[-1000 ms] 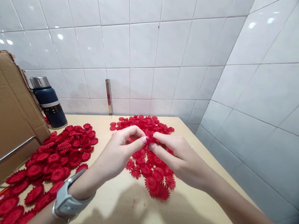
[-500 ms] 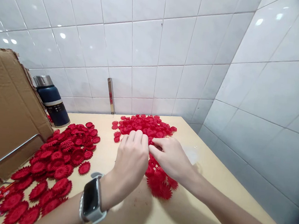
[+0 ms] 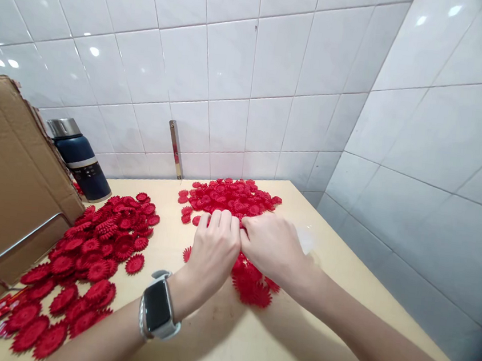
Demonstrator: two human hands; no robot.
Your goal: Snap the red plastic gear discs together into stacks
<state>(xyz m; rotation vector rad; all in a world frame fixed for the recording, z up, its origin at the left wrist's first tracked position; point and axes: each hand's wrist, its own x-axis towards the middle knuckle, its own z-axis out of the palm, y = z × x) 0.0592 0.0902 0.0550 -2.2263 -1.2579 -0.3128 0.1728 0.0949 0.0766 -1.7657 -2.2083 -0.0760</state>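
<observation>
My left hand (image 3: pixel 216 252), with a watch (image 3: pixel 157 308) on its wrist, is closed with the knuckles facing up. My right hand (image 3: pixel 275 247) is curled closed right beside it, thumb side against the left fingers. Whatever the fingers grip is hidden behind them. Beyond the hands lies a pile of red toothed discs (image 3: pixel 239 196). More red discs (image 3: pixel 255 291) show below the right hand, slightly blurred. One red toothed piece (image 3: pixel 187 253) peeks out left of my left hand; I cannot tell whether it is held or lying on the table.
A second heap of red toothed discs (image 3: pixel 99 252) covers the table's left side. Behind it stand a dark blue bottle (image 3: pixel 81 161) and a cardboard box (image 3: pixel 11 196) with a bent metal wire (image 3: pixel 23 244). A ruler-like strip (image 3: pixel 175 149) leans on the tiled wall (image 3: pixel 275 52).
My right hand has curled tighter, its fingers now tucked out of sight. A red piece now shows left of my left hand. The view has shifted slightly.
</observation>
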